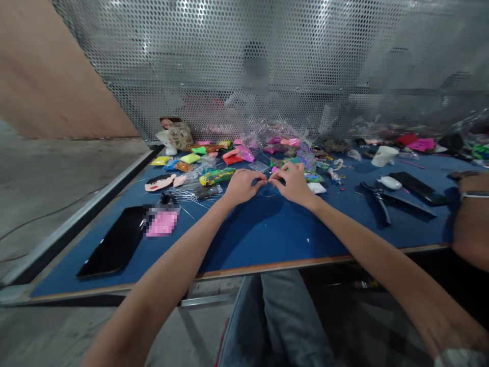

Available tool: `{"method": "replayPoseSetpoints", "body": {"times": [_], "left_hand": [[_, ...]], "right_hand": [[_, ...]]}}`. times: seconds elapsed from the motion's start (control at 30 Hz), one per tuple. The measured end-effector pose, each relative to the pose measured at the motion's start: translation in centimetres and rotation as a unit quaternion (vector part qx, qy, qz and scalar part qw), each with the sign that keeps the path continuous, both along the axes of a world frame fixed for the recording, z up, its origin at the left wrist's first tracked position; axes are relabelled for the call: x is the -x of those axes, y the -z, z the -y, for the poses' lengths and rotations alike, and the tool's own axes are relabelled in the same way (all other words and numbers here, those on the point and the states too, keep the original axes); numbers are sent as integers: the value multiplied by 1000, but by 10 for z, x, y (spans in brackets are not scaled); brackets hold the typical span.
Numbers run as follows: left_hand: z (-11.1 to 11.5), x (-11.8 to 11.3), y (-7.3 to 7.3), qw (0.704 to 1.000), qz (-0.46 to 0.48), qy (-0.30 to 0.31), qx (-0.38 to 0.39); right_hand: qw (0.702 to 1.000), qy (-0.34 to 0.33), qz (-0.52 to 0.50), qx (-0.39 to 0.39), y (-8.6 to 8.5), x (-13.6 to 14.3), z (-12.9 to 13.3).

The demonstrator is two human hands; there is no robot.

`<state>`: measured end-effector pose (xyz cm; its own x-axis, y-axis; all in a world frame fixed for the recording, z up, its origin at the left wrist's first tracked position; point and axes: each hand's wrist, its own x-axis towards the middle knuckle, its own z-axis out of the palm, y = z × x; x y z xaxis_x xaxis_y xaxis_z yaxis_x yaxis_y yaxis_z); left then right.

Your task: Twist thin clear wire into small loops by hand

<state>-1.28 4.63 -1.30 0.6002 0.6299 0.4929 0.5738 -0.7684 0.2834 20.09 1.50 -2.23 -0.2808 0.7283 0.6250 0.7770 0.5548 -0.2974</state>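
Note:
Above the blue table, my left hand (245,185) and my right hand (292,183) meet fingertip to fingertip, each closed in a pinch. Whatever lies between the fingers is too small to make out. A faint thin curved line, like wire or thread, shows just under the fingertips. Left of my left hand lies a yellow-green patterned clay piece (217,176), with several thin metal rods (187,195) beside it. A small white packet (317,188) sits close to my right wrist.
A black tablet or phone (114,241) and a pink packet (162,223) lie at left. Coloured clay packets (190,158) line the back before a perforated metal panel (214,61). Pliers (376,204), a dark phone (419,187) and another person's arm (473,219) are at right.

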Motion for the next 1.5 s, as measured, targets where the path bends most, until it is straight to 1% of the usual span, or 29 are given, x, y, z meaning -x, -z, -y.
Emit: {"method": "replayPoseSetpoints", "body": {"times": [0.07, 0.13, 0.2, 0.3, 0.4, 0.5, 0.57, 0.63, 0.7, 0.77, 0.83, 0.87, 0.93, 1.0, 1.1, 1.2, 1.27, 1.37, 1.43, 1.5], "left_hand": [[-3, 3, 0, 999, 14, 20, 44], [-6, 6, 0, 998, 2, 20, 58], [-6, 7, -1, 999, -18, 7, 48], [-4, 7, -3, 999, -22, 5, 34], [0, 5, -6, 1000, -22, 9, 17], [2, 3, -7, 1000, -20, 0, 13], [3, 4, -7, 1000, -18, -12, 15], [3, 6, -7, 999, -13, -26, 18], [2, 8, -7, 999, -8, -35, 21], [2, 11, -7, 999, -5, -38, 26], [2, 13, -8, 999, -5, -39, 35], [2, 14, -8, 998, -7, -37, 40], [2, 15, -9, 998, -18, -22, 52], [3, 15, -9, 996, -37, 21, 72], [4, 14, -10, 990, -53, 81, 103], [7, 15, -11, 990, -45, 90, 103], [8, 17, -13, 991, -38, 87, 96], [10, 20, -16, 993, -40, 69, 82], [11, 21, -18, 995, -52, 61, 59], [12, 19, -19, 995, -75, 63, 33]], "right_hand": [[1000, 0, -6, 0, 0, 1, 0], [999, 4, -30, 17, 0, 2, -1], [997, 3, -58, 46, 0, 2, -2], [993, -19, -82, 88, -2, 1, -3], [990, -36, -96, 101, -4, 2, -2], [988, -39, -121, 88, -5, 1, -3], [984, -36, -165, 64, -6, -4, -6], [975, -26, -220, 19, -8, -14, -9], [969, -18, -243, -46, -12, -27, -12], [971, 1, -210, -115, -18, -40, -12], [978, 18, -114, -173, -24, -49, -11], [980, 16, -61, -187, -27, -50, -10], [981, -12, 40, -192, -30, -48, -7], [974, -56, 121, -181, -29, -41, -6], [961, -128, 202, -136, -25, -29, -8], [956, -175, 225, -64, -19, -25, -10], [960, -189, 207, -3, -17, -25, -10], [966, -191, 156, 80, -17, -28, -6], [969, -179, 141, 93, -17, -29, -2], [973, -159, 149, 78, -18, -28, -1]]}}
